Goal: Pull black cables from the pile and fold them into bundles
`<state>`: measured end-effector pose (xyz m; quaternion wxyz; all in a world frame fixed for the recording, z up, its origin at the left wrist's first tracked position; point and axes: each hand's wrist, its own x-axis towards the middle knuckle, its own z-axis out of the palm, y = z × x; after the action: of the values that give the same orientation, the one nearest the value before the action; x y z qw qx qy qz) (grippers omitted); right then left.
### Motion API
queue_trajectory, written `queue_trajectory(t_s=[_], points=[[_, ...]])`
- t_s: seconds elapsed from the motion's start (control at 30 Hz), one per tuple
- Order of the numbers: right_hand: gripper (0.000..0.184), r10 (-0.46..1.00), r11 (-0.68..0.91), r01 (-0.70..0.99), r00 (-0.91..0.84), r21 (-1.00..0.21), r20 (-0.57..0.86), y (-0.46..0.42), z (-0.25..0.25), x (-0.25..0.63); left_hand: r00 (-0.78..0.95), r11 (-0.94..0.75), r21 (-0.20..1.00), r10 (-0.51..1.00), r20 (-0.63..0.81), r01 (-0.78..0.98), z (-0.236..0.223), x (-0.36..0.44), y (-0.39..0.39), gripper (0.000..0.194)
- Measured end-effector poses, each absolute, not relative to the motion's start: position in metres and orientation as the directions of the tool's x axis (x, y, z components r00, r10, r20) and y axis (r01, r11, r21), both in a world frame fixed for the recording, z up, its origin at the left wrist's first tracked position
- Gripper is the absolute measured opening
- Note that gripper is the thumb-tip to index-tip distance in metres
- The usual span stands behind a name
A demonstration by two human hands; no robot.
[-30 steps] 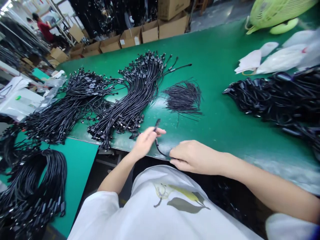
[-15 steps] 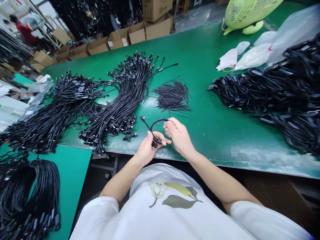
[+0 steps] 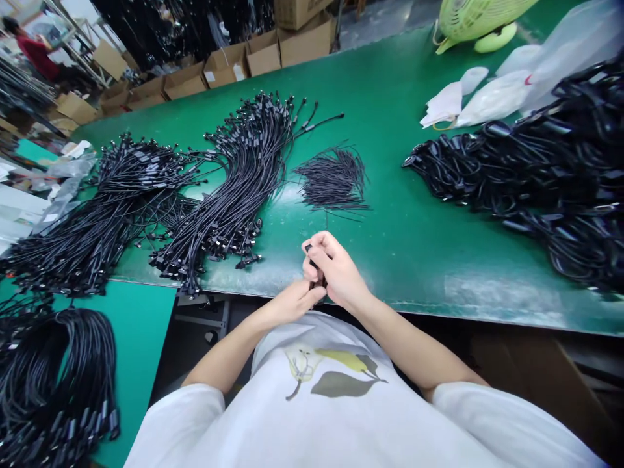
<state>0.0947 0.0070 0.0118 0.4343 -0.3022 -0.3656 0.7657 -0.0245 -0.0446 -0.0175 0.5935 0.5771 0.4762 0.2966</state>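
Observation:
Close to my body, just over the front edge of the green table (image 3: pixel 404 260), my two hands meet around one black cable (image 3: pixel 318 281). My left hand (image 3: pixel 296 300) is closed on its lower part, thumb pointing right. From above, my right hand (image 3: pixel 332 265) grips the same cable, its fingers curled in. Most of the cable is hidden by my fingers; only short dark pieces show between them. Beyond my hands lies a small pile of thin black ties (image 3: pixel 334 179). To its left are a bundle of black cables with connectors (image 3: pixel 238 175) and a second such bundle (image 3: pixel 121 201).
A heap of coiled black cables (image 3: pixel 526 162) covers the right side. Behind it are white plastic bags (image 3: pixel 492 101) and a yellow-green fan (image 3: pixel 478 23). Cardboard boxes (image 3: pixel 224 65) line the far edge. More cables (image 3: pixel 73 370) lie at lower left. A person in red (image 3: pixel 36 55) sits far back.
The cable, hanging between my hands and then bent into a loop, is now gathered up within them. My right hand has come in against my left. The view has shifted right.

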Motion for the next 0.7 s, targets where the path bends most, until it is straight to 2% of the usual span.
queue_trajectory(t_s=[0.1, 0.23, 0.33, 0.43, 0.5, 0.7], points=[[0.031, 0.912, -0.269, -0.479, -0.406, -0.836, -0.061, 0.009, 0.008, 0.093, 0.371, 0.120, 0.983, 0.914, -0.163, 0.137, -0.022, -0.024, -0.046, 0.051], [0.027, 0.921, -0.141, -0.369, -0.389, -0.919, 0.015, 0.016, 0.009, 0.099, 0.285, 0.035, 0.997, 0.957, -0.053, 0.068, -0.023, -0.017, -0.044, 0.059], [0.026, 0.911, -0.093, -0.283, -0.410, -0.955, 0.033, 0.020, 0.013, 0.106, 0.333, 0.165, 0.980, 0.935, -0.120, -0.108, -0.022, -0.011, -0.044, 0.053], [0.027, 0.898, -0.111, -0.300, -0.438, -0.947, 0.034, 0.024, 0.014, 0.108, 0.515, 0.443, 0.824, 0.827, -0.225, -0.352, -0.019, -0.008, -0.046, 0.042], [0.031, 0.903, -0.150, -0.351, -0.428, -0.924, 0.016, 0.028, 0.013, 0.108, 0.570, 0.566, 0.697, 0.776, -0.270, -0.440, -0.015, -0.006, -0.046, 0.040], [0.036, 0.904, -0.213, -0.419, -0.427, -0.883, -0.016, 0.036, 0.012, 0.110, 0.496, 0.644, 0.487, 0.765, -0.410, -0.590, -0.002, 0.004, -0.040, 0.024]])
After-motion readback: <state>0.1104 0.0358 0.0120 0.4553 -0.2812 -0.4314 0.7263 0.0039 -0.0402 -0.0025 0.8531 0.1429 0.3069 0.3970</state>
